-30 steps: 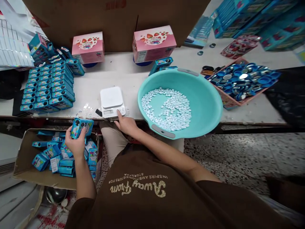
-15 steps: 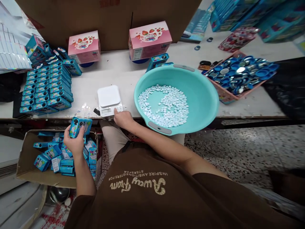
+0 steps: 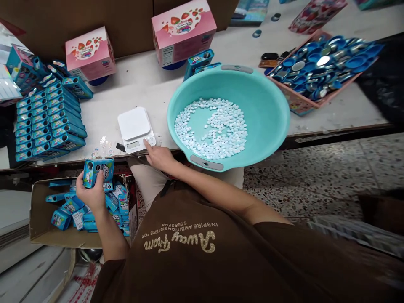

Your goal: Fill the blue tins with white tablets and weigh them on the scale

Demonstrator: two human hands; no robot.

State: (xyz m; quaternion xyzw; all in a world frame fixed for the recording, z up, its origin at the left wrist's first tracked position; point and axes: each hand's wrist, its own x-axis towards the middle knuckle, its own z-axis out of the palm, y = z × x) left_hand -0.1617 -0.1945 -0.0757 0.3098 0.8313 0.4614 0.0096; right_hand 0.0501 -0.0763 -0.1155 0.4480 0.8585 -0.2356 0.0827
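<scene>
My left hand (image 3: 91, 191) is closed around a blue candy box (image 3: 100, 171) with colourful print, holding it above a carton of similar boxes. A second box may be behind it, but I cannot tell. My right hand (image 3: 160, 158) holds nothing; its index finger is stretched out and touches the button area of a small white kitchen scale (image 3: 134, 124). No digits can be read on the display, and nothing lies on the weighing plate. To the right of the scale stands a large turquoise basin (image 3: 268, 122) with many small white candies (image 3: 232, 134) inside.
Below the table edge, an open cardboard carton (image 3: 41, 227) contains several blue boxes. More blue boxes stand in rows (image 3: 47, 126) at the left. Two pink boxes (image 3: 90, 54) are at the back. A pink tray (image 3: 334, 101) full of blue-and-silver lids sits at the right.
The view has shifted. My left hand still holds the blue box, and my right index finger stays on the scale. The display's digits, visible before, no longer show.
</scene>
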